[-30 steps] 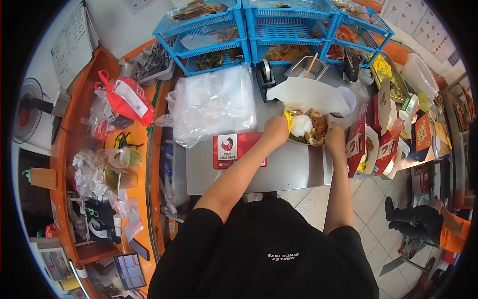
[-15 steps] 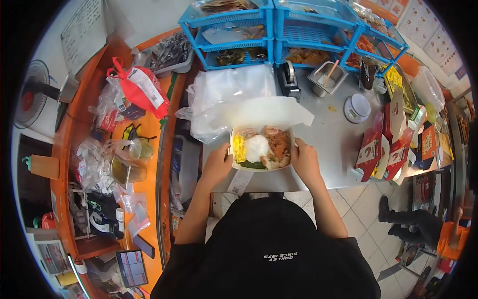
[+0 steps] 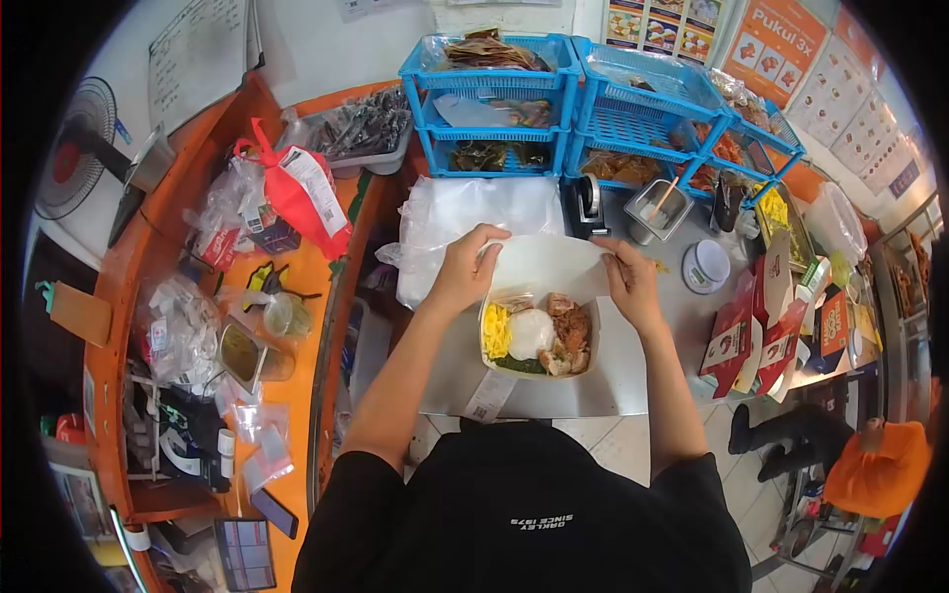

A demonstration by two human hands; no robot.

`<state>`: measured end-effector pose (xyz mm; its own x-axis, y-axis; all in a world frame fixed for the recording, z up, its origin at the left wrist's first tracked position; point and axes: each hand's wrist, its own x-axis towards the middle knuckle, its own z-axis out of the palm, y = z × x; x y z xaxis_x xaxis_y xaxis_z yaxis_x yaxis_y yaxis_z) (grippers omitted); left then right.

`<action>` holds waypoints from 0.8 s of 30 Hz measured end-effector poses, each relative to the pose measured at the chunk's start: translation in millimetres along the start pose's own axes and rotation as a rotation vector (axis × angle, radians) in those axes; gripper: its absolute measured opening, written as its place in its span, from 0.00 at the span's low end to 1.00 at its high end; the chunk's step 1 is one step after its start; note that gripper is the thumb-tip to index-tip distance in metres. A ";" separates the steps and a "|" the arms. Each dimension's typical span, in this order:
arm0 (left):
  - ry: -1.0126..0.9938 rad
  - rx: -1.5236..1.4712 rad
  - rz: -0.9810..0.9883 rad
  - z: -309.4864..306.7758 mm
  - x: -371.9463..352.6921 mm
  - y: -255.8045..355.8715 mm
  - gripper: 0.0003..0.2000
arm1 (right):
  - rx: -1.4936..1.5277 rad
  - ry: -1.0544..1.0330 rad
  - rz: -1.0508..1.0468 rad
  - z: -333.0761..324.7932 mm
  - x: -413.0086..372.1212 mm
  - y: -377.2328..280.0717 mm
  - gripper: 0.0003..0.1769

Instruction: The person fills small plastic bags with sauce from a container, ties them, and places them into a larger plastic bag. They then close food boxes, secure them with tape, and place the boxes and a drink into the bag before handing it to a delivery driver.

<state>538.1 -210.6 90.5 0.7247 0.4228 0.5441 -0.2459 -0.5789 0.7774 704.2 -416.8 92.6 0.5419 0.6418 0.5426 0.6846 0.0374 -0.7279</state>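
A paper food box stands on the metal counter in front of me, its lid raised at the back. Inside are a mound of white rice, yellow shredded egg, brown saucy meat and something green along the near side. My left hand pinches the lid's left corner between thumb and fingers. At the opposite corner, my right hand grips the lid too. A printed receipt lies partly under the box's near left side.
Behind the box are a stack of clear plastic bags, a tape dispenser and blue tiered baskets. To the right sit a metal container, a round white scale and red boxes. A person in orange is at far right.
Both hands have moved from the sides of the box up to the two corners of its lid. The lid now stands more upright between them. The view has tilted upward slightly.
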 end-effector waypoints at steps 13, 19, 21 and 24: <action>-0.358 -0.249 -0.307 -27.7 -40.3 21.2 0.06 | 0.044 -0.347 0.173 -35.0 -25.1 -29.5 0.08; -0.230 0.588 -0.387 -2.7 -105.6 39.0 0.20 | -0.415 -0.217 0.337 -4.7 -98.3 -39.2 0.26; -0.053 0.713 -0.253 2.8 -115.2 28.2 0.21 | -0.459 -0.032 0.324 8.1 -107.3 -32.3 0.35; -0.075 0.236 -0.596 -1.3 -115.5 14.0 0.21 | -0.248 -0.033 0.603 6.8 -103.2 -26.4 0.39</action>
<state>450.2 -266.6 38.9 0.7385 0.6742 0.0100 0.3551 -0.4015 0.8442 626.8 -478.8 53.0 0.8537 0.5180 0.0535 0.3596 -0.5121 -0.7800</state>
